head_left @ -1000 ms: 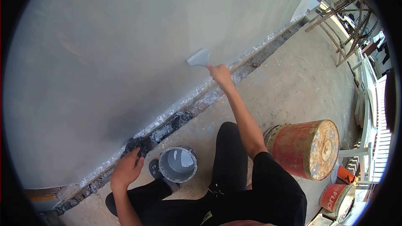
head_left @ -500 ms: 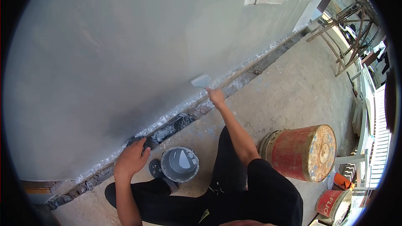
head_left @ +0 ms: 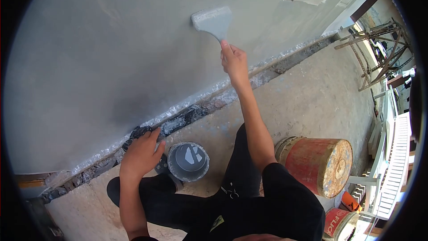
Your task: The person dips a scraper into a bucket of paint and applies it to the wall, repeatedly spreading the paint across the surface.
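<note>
Our right hand (head_left: 235, 61) is clamped round the handle of the brush (head_left: 213, 20), thumb laid along it. The brush is up in front of the grey wall (head_left: 111, 53), its broad head above our fist; we cannot tell whether the bristles touch the surface. Our left hand (head_left: 141, 155) is low, its thumb apart from its fingers, just beside the black plastic (head_left: 140, 131) in the channel (head_left: 218, 101) along the wall's foot; we cannot tell whether the fingertips touch it. Near that hand, the bucket (head_left: 179, 169) stands upright on the floor (head_left: 303, 93) with grey paint (head_left: 189, 156) inside. A shoe (head_left: 162, 166) is just beside it. To our right lie the red drum (head_left: 312, 163), on its side, and a smaller red tin (head_left: 335, 223). A metal trestle (head_left: 388, 56) stands well apart, beyond them.
</note>
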Tool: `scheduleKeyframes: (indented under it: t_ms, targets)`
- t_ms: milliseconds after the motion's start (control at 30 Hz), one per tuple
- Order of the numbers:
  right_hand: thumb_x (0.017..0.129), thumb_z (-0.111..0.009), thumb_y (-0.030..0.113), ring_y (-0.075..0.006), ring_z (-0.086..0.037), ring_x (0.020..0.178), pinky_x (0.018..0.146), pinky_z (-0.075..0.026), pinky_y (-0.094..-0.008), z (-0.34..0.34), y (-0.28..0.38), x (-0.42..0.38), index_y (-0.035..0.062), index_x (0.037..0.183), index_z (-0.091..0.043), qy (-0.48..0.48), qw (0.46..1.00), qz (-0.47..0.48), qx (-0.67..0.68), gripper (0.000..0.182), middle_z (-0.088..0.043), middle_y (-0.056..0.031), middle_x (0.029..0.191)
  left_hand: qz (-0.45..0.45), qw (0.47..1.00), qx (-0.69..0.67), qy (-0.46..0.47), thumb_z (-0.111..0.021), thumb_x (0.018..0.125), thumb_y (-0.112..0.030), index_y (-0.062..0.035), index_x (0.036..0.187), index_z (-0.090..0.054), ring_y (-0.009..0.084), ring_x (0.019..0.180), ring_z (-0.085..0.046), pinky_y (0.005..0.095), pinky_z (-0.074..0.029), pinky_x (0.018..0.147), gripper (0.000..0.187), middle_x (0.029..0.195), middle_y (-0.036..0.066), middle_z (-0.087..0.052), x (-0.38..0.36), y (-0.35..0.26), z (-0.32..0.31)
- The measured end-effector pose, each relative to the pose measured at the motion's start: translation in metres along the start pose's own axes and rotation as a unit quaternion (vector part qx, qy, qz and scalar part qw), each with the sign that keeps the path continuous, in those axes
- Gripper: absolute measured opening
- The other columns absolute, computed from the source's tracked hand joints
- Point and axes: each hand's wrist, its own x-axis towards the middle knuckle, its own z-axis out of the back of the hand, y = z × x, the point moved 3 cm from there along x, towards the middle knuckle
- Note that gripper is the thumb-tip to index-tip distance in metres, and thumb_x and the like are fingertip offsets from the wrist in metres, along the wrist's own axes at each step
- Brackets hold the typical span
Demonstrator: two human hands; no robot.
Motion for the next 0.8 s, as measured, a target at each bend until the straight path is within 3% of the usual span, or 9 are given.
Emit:
scheduleKeyframes:
  t_ms: [100,167,233,333,367,467,600,700,800]
  targets:
    - [0.094,-0.058,0.043,-0.0026,-0.03,0.041,0.039,-0.02,-0.0223,0.005,-0.085,-0.018,0.0094,0.059,-0.047,-0.026,0.995,-0.088,0.031,0.049,-0.036,0.0064,0.05,0.009,1.0,0.008,-0.008,-0.049,0.093,-0.028,0.0017,0.126,-0.052,0.0378,0.098,-0.059,0.045,-0.046,0.087,0.044,0.105,0.021,-0.061,-0.002,-0.003,0.005]
    - [0.091,-0.061,0.043,-0.0089,-0.041,0.042,0.041,-0.031,-0.0271,0.023,-0.159,-0.034,0.0057,0.061,-0.054,-0.039,0.984,-0.167,-0.056,0.048,-0.047,0.0004,0.051,0.021,1.0,0.006,-0.009,-0.049,0.093,-0.028,0.0016,0.125,-0.052,0.0379,0.098,-0.06,0.045,-0.046,0.087,0.044,0.104,0.021,-0.062,-0.007,-0.003,0.004]
    - [0.089,-0.061,0.04,-0.0165,-0.045,0.042,0.042,-0.034,-0.0347,0.041,-0.23,-0.035,0.0011,0.057,-0.055,-0.065,0.958,-0.144,-0.238,0.051,-0.049,-0.0058,0.048,0.032,0.999,0.003,-0.017,-0.049,0.093,-0.028,0.0014,0.125,-0.052,0.038,0.097,-0.06,0.045,-0.046,0.087,0.044,0.104,0.021,-0.062,-0.009,-0.003,0.005]
    - [0.087,-0.061,0.038,-0.0233,-0.05,0.045,0.048,-0.039,-0.0409,0.029,-0.245,-0.02,-0.0026,0.057,-0.059,-0.092,0.953,-0.081,-0.278,0.05,-0.053,-0.0127,0.05,0.01,0.999,-0.004,-0.045,-0.05,0.093,-0.028,0.0015,0.125,-0.053,0.038,0.095,-0.06,0.0449,-0.047,0.085,0.043,0.103,0.021,-0.062,-0.014,-0.002,0.002]
    - [0.087,-0.061,0.036,-0.0191,-0.047,0.044,0.045,-0.036,-0.0374,0.028,-0.256,-0.007,-0.0024,0.06,-0.06,-0.116,0.94,-0.026,-0.32,0.047,-0.051,-0.009,0.049,0.015,0.999,-0.001,-0.048,-0.05,0.093,-0.028,0.0017,0.124,-0.053,0.038,0.095,-0.061,0.045,-0.047,0.085,0.044,0.103,0.021,-0.062,-0.017,-0.003,0.003]
    - [0.088,-0.064,0.038,-0.0188,-0.059,0.058,0.058,-0.045,-0.0336,-0.002,-0.1,-0.037,-0.0079,0.076,-0.063,-0.042,0.962,-0.124,-0.239,0.047,-0.062,-0.0135,0.061,0.024,0.999,0.004,-0.038,-0.051,0.093,-0.028,0.0013,0.125,-0.052,0.0383,0.094,-0.06,0.0453,-0.047,0.084,0.044,0.103,0.021,-0.062,-0.017,-0.012,0.009]
    - [0.092,-0.059,0.045,-0.0051,-0.035,0.043,0.041,-0.025,-0.0247,-0.026,0.001,-0.04,0.0033,0.064,-0.051,-0.012,0.998,-0.015,-0.059,0.051,-0.039,0.0025,0.048,0.031,0.999,-0.001,-0.013,-0.052,0.093,-0.027,-0.0009,0.128,-0.051,0.0391,0.093,-0.059,0.046,-0.046,0.084,0.044,0.103,0.021,-0.061,-0.014,-0.014,-0.002]
    - [0.093,-0.057,0.046,-0.0048,-0.033,0.043,0.041,-0.024,-0.0246,-0.038,0.002,-0.027,0.0054,0.062,-0.049,-0.013,0.999,-0.015,-0.04,0.052,-0.037,0.0036,0.047,0.04,0.999,-0.008,0.001,-0.052,0.093,-0.027,-0.0011,0.129,-0.051,0.0379,0.094,-0.06,0.0445,-0.046,0.084,0.044,0.105,0.021,-0.061,-0.01,-0.016,-0.003]
    - [0.091,-0.058,0.049,-0.0074,-0.039,0.043,0.042,-0.029,-0.0263,-0.023,-0.112,-0.043,0.004,0.064,-0.052,-0.015,0.995,-0.095,-0.023,0.052,-0.042,0.0006,0.048,0.048,0.998,0.027,-0.009,-0.053,0.093,-0.028,-0.0011,0.128,-0.051,0.0373,0.094,-0.06,0.0438,-0.047,0.084,0.044,0.105,0.021,-0.061,-0.008,-0.014,-0.009]
